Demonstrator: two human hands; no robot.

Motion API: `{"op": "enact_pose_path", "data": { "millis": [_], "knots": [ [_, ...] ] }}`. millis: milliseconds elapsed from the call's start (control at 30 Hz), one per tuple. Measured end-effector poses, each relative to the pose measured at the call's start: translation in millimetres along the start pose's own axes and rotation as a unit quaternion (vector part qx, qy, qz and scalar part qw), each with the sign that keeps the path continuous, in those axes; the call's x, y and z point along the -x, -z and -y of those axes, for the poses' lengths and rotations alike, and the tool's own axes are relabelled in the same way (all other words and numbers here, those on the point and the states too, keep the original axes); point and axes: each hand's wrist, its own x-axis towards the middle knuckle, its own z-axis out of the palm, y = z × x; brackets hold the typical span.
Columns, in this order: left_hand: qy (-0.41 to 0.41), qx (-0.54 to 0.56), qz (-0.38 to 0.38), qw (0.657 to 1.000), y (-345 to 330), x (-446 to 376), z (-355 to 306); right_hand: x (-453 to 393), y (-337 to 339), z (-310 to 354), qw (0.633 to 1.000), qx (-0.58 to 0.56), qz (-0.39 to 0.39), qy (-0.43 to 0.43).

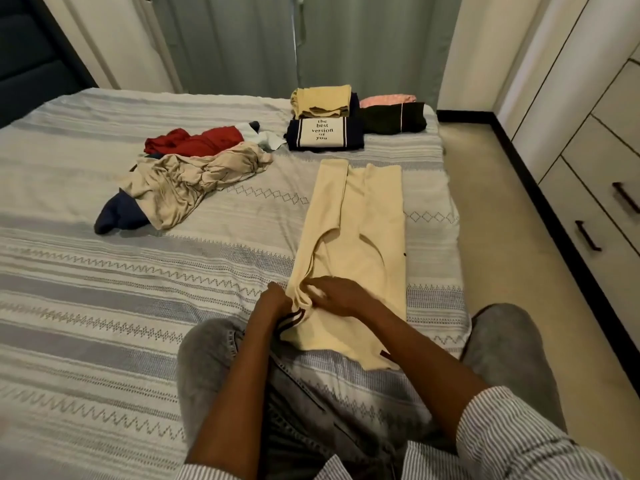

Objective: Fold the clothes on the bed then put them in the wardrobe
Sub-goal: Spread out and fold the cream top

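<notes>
A cream shirt (367, 223) lies lengthwise on the bed (104, 306), its sides folded inward. At its near left edge, by the striped collar trim, my left hand (273, 299) grips the cloth. My right hand (337, 294) rests on the shirt beside it, fingers bent onto a fold. An unfolded heap lies mid-left: a beige garment (194, 183), a red one (197, 140) and a navy one (117, 216). Folded items sit at the far right: a navy printed shirt (325, 133), a yellow stack (323, 102), a black piece (394, 121) and a pink one (388, 99).
I kneel on the bed in grey jeans (221, 375). The white wardrobe with drawers and dark handles (588, 233) stands along the right, across a strip of beige floor (502, 237). Grey curtains (346, 39) hang behind the bed.
</notes>
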Motion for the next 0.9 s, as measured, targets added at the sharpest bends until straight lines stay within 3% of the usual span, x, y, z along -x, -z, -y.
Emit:
{"op": "enact_pose_path", "data": {
  "millis": [100,167,267,333,400,500,567,667,800,900],
  "knots": [
    [-0.024,-0.039,-0.010,0.999,0.8,9.4,1.3,18.8,-0.5,1.1,1.000,0.000,-0.014,0.019],
    [-0.102,-0.084,-0.038,0.990,8.4,9.2,-2.1,26.4,-0.1,-6.2,0.995,0.015,-0.090,0.044],
    [-0.215,-0.213,0.008,0.953,2.0,14.7,1.1,60.8,0.0,-18.1,0.978,0.025,-0.208,0.004],
    [-0.228,-0.253,0.071,0.938,-8.5,20.3,6.9,93.5,-0.5,-27.3,0.968,0.042,-0.243,-0.053],
    [-0.221,-0.252,0.129,0.933,-12.6,21.0,13.1,123.8,0.3,-40.9,0.965,0.050,-0.229,-0.119],
    [-0.213,-0.347,0.155,0.900,-7.5,22.6,16.3,157.7,0.7,-51.7,0.975,0.029,-0.097,-0.198],
    [-0.197,-0.396,0.164,0.882,-8.1,25.9,16.9,167.6,-7.0,-55.8,0.979,0.029,-0.008,-0.201],
    [-0.217,-0.435,0.110,0.867,-9.5,29.8,10.6,171.9,-13.8,-52.8,0.979,0.112,0.038,-0.169],
    [-0.272,-0.456,0.048,0.846,-8.3,38.8,-1.7,182.1,-19.0,-53.1,0.972,0.162,0.034,-0.169],
    [-0.269,-0.367,0.068,0.888,-6.2,40.1,-7.6,181.2,-17.0,-54.0,0.979,0.151,-0.035,-0.131]
  ]
}}
